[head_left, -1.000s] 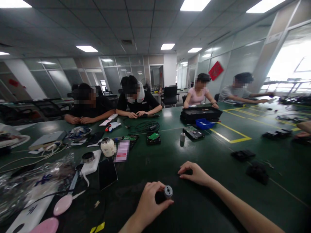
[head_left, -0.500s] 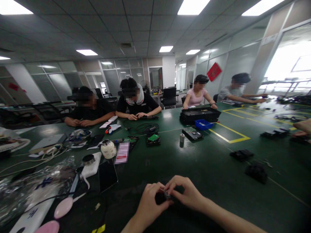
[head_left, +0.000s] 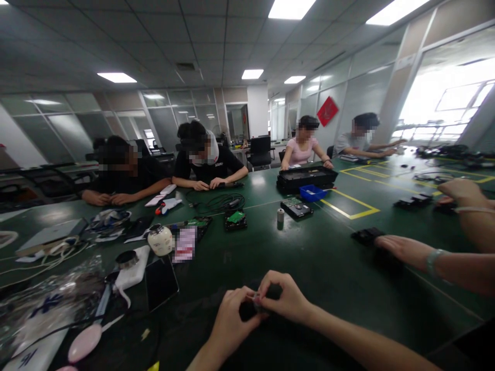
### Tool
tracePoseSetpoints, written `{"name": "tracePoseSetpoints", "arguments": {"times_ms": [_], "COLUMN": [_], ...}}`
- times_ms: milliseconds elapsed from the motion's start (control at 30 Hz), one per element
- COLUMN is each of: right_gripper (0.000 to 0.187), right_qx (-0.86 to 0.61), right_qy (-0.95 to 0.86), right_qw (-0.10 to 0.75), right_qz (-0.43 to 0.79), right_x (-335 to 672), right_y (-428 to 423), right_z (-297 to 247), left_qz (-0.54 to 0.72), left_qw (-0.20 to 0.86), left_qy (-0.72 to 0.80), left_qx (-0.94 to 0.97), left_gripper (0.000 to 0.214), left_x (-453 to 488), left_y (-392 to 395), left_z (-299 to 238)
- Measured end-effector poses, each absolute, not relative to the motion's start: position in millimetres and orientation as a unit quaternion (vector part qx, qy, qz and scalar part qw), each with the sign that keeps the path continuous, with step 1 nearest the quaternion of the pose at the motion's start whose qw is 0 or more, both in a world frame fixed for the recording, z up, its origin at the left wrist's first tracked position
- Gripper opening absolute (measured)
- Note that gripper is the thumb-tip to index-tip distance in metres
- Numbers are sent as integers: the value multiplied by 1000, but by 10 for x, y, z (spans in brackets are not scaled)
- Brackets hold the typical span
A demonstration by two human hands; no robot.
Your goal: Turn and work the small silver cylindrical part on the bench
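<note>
My left hand [head_left: 233, 318] and my right hand [head_left: 285, 299] meet low in the middle of the head view, above the green table [head_left: 232, 268]. Between their fingertips is a small greyish, round-looking piece [head_left: 257, 301]; its kind is too small and too covered to make out. The left thumb and forefinger close around it from the left. From the other side the right thumb and forefinger pinch at its top. Farther up the table a small metal cylinder [head_left: 280, 215] stands upright, beside a hard drive [head_left: 297, 207].
On the left lie a dark phone [head_left: 161, 283], a cream jar [head_left: 160, 241], clear plastic wrap [head_left: 46, 304] and a pink-ended item [head_left: 85, 342]. At right, a co-worker's hand [head_left: 406, 251] reaches over black parts [head_left: 366, 235]. A blue tray [head_left: 312, 193] sits farther back.
The view has turned slightly right. My right fingers have shifted a little on the small piece. A co-worker's arms have reached in from the right, over the black parts.
</note>
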State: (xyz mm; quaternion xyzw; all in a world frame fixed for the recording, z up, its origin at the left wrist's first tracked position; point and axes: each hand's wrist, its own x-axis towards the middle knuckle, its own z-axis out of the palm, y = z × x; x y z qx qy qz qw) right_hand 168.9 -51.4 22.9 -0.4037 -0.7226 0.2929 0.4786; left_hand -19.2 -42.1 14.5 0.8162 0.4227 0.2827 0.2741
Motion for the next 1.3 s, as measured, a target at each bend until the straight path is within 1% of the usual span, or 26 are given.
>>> {"name": "tracePoseSetpoints", "arguments": {"times_ms": [133,200,300,467,567,767,833,933,967,1067,1167,1300], "right_gripper": [19,22,23,16,11,12,13,13,13,12,12,12], "right_qx": [-418,-437,-453,-447,-428,-453,-452,-428,-412,-361,-317,-315], "right_qy": [-672,-664,-685,-770,-787,-749,-720,-666,-660,-689,-744,-763], "right_qw": [536,537,502,382,362,387,426,507,521,505,475,462], "right_qz": [294,284,270,246,260,289,310,342,353,374,346,325], "right_x": [1893,2081,2364,2523,2497,2473,2410,2229,2156,1959,1855,1845], "right_y": [-332,-198,-38,16,1,40,10,-140,-210,-419,-538,-549], "right_z": [230,207,137,48,19,-74,-51,58,102,207,242,236], "left_qz": [284,280,275,270,275,278,276,278,280,286,291,297], "left_qw": [279,287,298,292,286,277,278,280,280,277,269,266], "left_qy": [421,420,421,414,411,414,415,416,415,406,403,401], "left_qx": [815,814,811,818,821,821,821,819,819,823,825,825], "left_gripper": [25,26,28,31,32,30,30,31,33,36,36,37], "left_x": [-193,-189,-173,-155,-159,-160,-157,-152,-150,-149,-153,-155], "left_y": [-418,-412,-395,-375,-387,-399,-403,-419,-425,-438,-440,-436], "left_z": [122,115,108,99,107,138,146,143,137,108,75,53]}}
